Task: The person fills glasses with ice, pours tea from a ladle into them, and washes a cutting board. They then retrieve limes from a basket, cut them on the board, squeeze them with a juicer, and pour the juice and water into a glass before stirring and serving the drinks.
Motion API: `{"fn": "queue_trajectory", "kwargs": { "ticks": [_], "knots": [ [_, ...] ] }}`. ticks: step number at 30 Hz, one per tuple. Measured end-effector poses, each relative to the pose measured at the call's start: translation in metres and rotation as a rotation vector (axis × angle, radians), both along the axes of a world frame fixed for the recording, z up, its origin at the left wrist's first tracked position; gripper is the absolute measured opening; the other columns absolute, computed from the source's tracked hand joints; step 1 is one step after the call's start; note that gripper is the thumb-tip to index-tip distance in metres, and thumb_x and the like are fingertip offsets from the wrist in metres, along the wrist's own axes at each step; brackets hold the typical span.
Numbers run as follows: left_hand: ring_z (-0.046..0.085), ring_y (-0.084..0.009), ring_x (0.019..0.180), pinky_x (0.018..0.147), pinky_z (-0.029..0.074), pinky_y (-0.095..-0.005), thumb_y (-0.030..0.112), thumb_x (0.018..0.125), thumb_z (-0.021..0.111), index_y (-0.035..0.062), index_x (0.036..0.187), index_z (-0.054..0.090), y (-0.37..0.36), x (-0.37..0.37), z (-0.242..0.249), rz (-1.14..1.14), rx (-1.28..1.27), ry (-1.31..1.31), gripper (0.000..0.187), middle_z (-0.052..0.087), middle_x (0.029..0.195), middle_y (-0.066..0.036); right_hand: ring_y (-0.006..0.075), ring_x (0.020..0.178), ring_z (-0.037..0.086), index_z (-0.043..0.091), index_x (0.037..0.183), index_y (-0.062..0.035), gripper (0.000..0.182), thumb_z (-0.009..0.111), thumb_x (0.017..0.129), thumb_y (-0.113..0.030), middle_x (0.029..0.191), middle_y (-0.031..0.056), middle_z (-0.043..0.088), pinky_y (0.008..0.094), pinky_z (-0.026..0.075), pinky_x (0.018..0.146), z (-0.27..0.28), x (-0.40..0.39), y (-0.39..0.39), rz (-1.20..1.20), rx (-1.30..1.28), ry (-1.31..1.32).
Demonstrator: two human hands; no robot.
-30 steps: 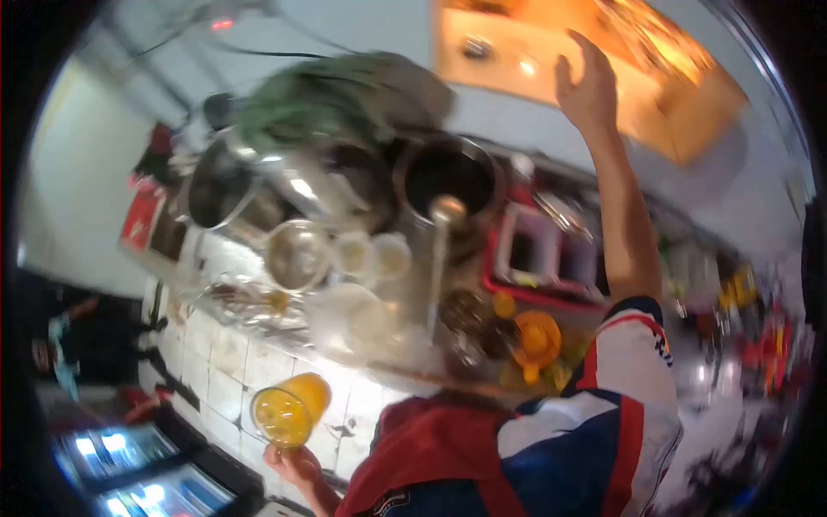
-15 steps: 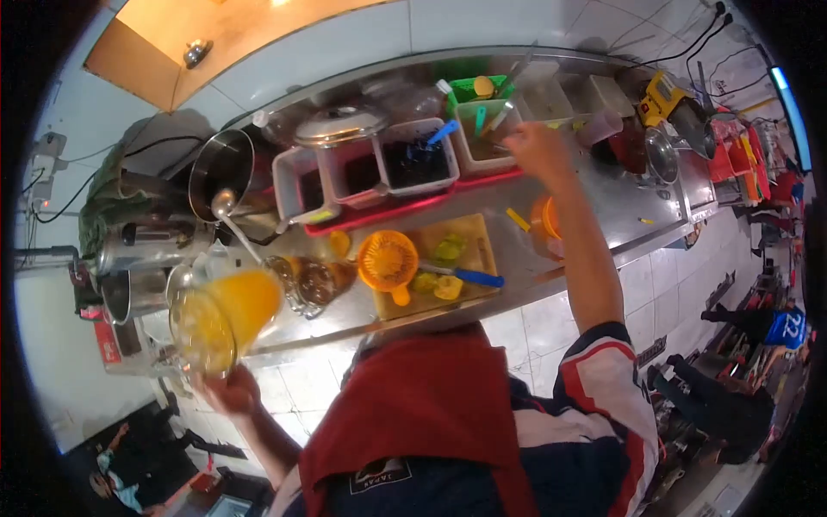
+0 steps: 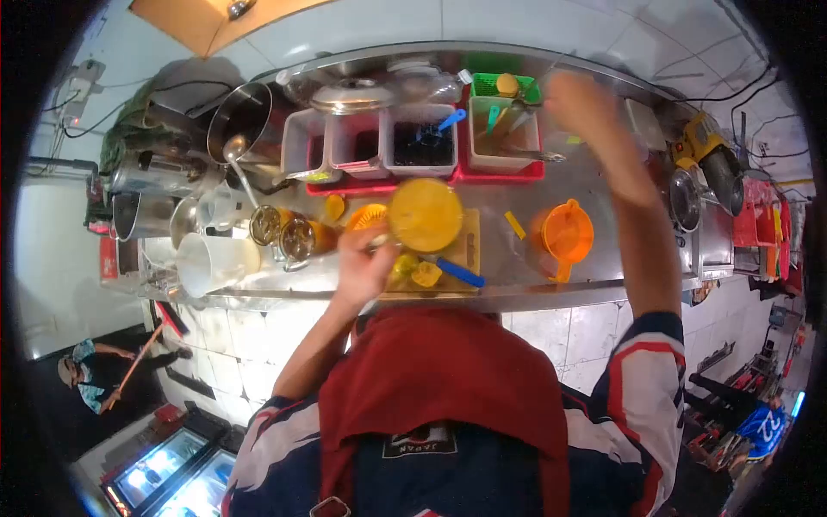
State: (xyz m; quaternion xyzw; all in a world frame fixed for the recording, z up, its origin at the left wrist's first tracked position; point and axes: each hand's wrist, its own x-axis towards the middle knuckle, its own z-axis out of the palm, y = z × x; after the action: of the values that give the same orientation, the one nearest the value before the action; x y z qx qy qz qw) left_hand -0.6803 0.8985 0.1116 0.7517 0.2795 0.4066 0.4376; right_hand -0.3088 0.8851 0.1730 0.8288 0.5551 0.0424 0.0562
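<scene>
My left hand (image 3: 366, 269) is closed around the handle of a mug of orange drink (image 3: 426, 215), seen from above over the cutting board (image 3: 471, 246). The mug partly covers an orange citrus juicer (image 3: 369, 217). Below it lie squeezed citrus halves (image 3: 425, 275) and a blue-handled knife (image 3: 460, 272). My right hand (image 3: 579, 105) is raised at the back of the counter, right of a utensil tub (image 3: 501, 161) and a green basket (image 3: 487, 84). Its fingers are smeared by motion, so I cannot make out whether they hold anything.
Tubs of dark contents (image 3: 419, 162) stand on a red tray (image 3: 379, 184). To the left are two glass mugs (image 3: 299, 239), a pot with a ladle (image 3: 239, 155) and a white pitcher (image 3: 215, 264). An orange strainer cup (image 3: 566, 234) sits to the right. A person sweeps (image 3: 108, 370) at far left.
My left hand has brought the mug from the left end of the counter to the middle, over the board. My right hand has moved up and right, away from the utensil tub. The view has shifted.
</scene>
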Motion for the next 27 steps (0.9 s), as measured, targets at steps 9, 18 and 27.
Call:
{"fn": "queue_trajectory", "kwargs": {
  "ticks": [9,18,27],
  "knots": [
    [0.042,-0.0078,0.048,0.044,0.036,-0.0291,0.010,0.075,0.058,-0.0001,0.059,0.050,-0.001,0.057,-0.074,-0.293,-0.339,0.100,0.022,0.047,0.049,-0.002,0.0101,0.061,0.055,0.064,0.083,-0.0048,0.007,0.067,0.087,-0.010,0.072,0.0040,0.062,0.0241,0.043,0.056,0.083,-0.085,-0.157,0.050,0.843,0.565],
    [0.045,-0.0073,0.046,0.044,0.037,-0.0287,0.015,0.072,0.059,-0.0010,0.060,0.055,-0.005,0.092,-0.059,-0.433,-0.203,0.119,0.021,0.048,0.048,-0.005,0.0258,0.064,0.056,0.062,0.089,-0.0024,0.010,0.066,0.083,-0.009,0.081,0.0112,0.058,0.0325,0.045,0.056,0.035,-0.104,-0.141,0.415,0.442,0.502],
    [0.045,-0.0048,0.046,0.041,0.033,-0.0252,0.017,0.075,0.058,0.0018,0.057,0.055,-0.005,0.103,-0.039,-0.550,-0.373,0.162,0.024,0.048,0.049,0.002,0.0385,0.070,0.059,0.061,0.083,-0.0002,0.017,0.061,0.088,-0.017,0.074,0.0197,0.059,0.0399,0.046,0.061,0.015,-0.108,-0.146,0.086,0.690,0.541]
  ]
}}
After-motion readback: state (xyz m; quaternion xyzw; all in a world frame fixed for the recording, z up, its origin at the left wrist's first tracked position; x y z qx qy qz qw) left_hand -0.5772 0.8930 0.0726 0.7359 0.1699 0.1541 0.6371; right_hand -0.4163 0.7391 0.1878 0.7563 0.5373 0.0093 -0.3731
